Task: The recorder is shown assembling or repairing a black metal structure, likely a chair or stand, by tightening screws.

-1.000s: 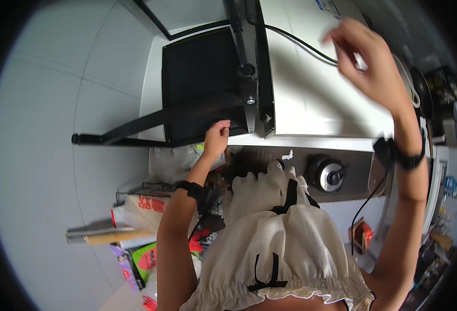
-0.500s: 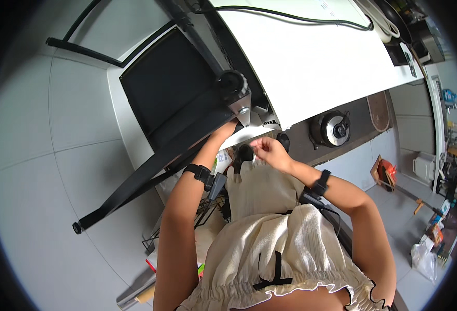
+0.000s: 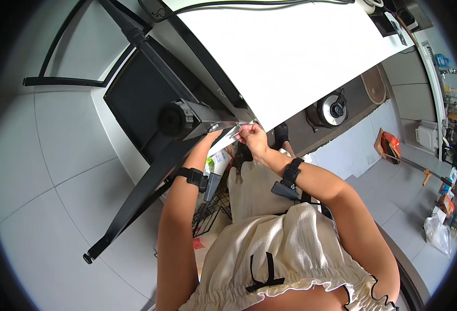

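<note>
**Got a black metal stand [image 3: 203, 119] just left of the right fingertips [image 3: 243, 132]**

Seeing the stand sprawled across the left half of the frame, with a joint near the centre. Reading from those fingertips, would place the silver bolt [image 3: 214, 126] at that joint just to the left, about level or slightly higher in the frame. Can't tell about actual contact, though.

Found the right hand [image 3: 253, 140] below the lower corner of the white flat-topped unit [image 3: 270, 62], with thumb and fingertips bunched close together. Can't make out anything pinched between them.

Spotted the left hand [image 3: 213, 138] mostly tucked behind the top of the leg [image 3: 137, 201]. Can't see those fingers, so no calling them spread or gripping. Would rate the left hand nearer to the bolt in the frame, but can't judge depth.

As for direction: tracing the leg's long axis, would go from the joint diagonally to the capped end at lower left. Following the post [image 3: 156, 63] instead, would head from the joint to the upper left, making a wide V opening leftward.
</note>
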{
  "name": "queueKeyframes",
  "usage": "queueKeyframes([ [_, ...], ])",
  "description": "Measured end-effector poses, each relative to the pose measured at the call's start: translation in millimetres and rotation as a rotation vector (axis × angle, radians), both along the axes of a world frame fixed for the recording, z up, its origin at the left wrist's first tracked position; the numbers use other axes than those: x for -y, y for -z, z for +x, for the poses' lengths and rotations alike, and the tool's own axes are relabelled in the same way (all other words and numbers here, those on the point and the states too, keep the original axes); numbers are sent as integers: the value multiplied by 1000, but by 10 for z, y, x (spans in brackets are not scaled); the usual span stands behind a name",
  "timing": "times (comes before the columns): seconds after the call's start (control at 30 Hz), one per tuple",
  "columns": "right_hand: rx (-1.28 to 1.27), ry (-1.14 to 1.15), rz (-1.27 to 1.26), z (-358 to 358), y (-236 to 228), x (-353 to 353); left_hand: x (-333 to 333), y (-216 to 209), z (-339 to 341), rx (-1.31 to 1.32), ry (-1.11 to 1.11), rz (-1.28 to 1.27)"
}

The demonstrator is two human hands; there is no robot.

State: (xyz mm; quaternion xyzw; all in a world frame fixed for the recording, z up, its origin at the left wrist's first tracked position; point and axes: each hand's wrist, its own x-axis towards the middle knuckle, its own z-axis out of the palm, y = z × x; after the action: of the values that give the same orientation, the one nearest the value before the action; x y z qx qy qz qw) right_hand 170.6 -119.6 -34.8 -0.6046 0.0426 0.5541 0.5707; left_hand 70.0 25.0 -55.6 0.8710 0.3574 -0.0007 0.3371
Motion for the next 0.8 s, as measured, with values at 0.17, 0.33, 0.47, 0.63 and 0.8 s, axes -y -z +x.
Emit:
queueKeyframes([
  [0.17, 48, 63, 76, -83, -62, -37, 42, -145, -56, 81, -205, -243],
  [0.33, 175, 85, 58, -47, 54, -11, 76, -179, 93, 107, -182, -285],
  [0.47, 308, 36, 38, -113, 42, -24, 32, -105, 28, 107, -214, -338],
  [0.63, 55, 130, 99, -92, 3, -41, 45, -238, 43, -19, -159, -341],
  [0.8, -227, 237, -26, 107, -1, -28, 52, -42, 230, 47, -130, -378],
])
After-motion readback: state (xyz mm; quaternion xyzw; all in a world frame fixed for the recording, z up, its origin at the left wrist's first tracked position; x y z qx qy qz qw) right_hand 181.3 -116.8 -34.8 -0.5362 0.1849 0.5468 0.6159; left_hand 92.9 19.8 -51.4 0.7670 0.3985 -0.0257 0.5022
